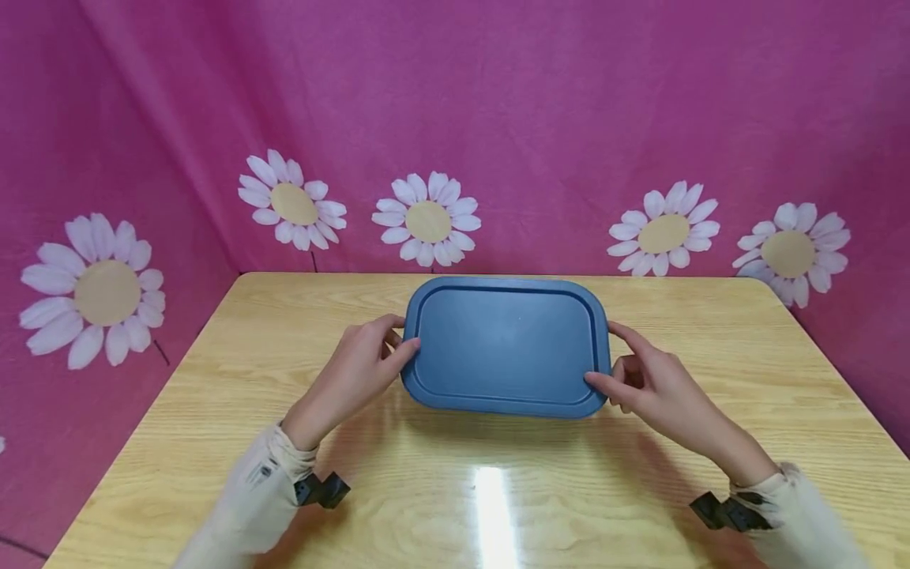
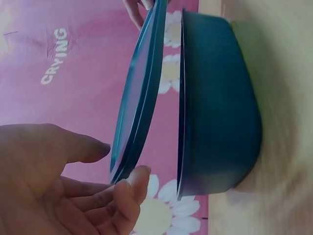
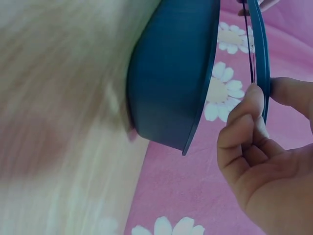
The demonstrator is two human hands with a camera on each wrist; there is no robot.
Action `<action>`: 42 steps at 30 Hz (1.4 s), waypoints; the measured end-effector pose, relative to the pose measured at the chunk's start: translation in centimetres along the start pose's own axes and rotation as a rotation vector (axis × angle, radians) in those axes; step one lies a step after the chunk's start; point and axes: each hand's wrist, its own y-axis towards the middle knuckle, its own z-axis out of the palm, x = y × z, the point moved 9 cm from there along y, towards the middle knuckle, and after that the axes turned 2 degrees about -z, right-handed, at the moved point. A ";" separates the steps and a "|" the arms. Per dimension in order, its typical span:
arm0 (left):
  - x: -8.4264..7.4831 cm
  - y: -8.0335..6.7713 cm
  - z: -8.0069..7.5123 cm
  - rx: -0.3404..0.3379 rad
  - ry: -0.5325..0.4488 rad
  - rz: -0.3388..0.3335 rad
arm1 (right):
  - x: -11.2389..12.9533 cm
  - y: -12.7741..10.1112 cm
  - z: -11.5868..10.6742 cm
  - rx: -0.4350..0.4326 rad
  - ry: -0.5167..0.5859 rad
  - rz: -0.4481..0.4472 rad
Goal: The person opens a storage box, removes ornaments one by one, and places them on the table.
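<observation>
From the head view, a smooth dark-blue plastic lid [image 1: 506,344], rectangular with rounded corners and a raised rim, sits at the middle of the glossy light wooden table [image 1: 213,411]. The left hand [image 1: 359,370] pinches its left edge; the right hand [image 1: 657,383] pinches its right edge.

At the left wrist, the lid [image 2: 139,103] stands apart from the deep, rounded dark-blue plastic container [image 2: 220,107], thumb and fingers [image 2: 134,183] curled at its rim.

At the right wrist, fingertips [image 3: 249,105] and thumb grip the lid's edge [image 3: 261,63], just beside the container [image 3: 173,73].
</observation>
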 end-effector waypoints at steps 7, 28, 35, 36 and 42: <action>0.2 -1.6 0.7 0.008 -0.075 -0.011 | 0.2 -2.0 0.5 0.064 0.069 0.003; 1.6 -5.6 2.7 0.134 -0.168 -0.059 | -0.8 -6.3 3.0 0.148 0.078 0.069; 2.0 -7.2 3.9 0.253 -0.221 -0.030 | -2.9 -7.6 4.9 0.261 0.133 0.243; 2.1 -7.5 4.3 0.292 -0.240 -0.032 | -3.1 -7.8 5.0 0.277 0.149 0.254; 2.7 -9.4 6.4 0.472 -0.337 -0.078 | -4.3 -8.6 5.8 0.372 0.116 0.267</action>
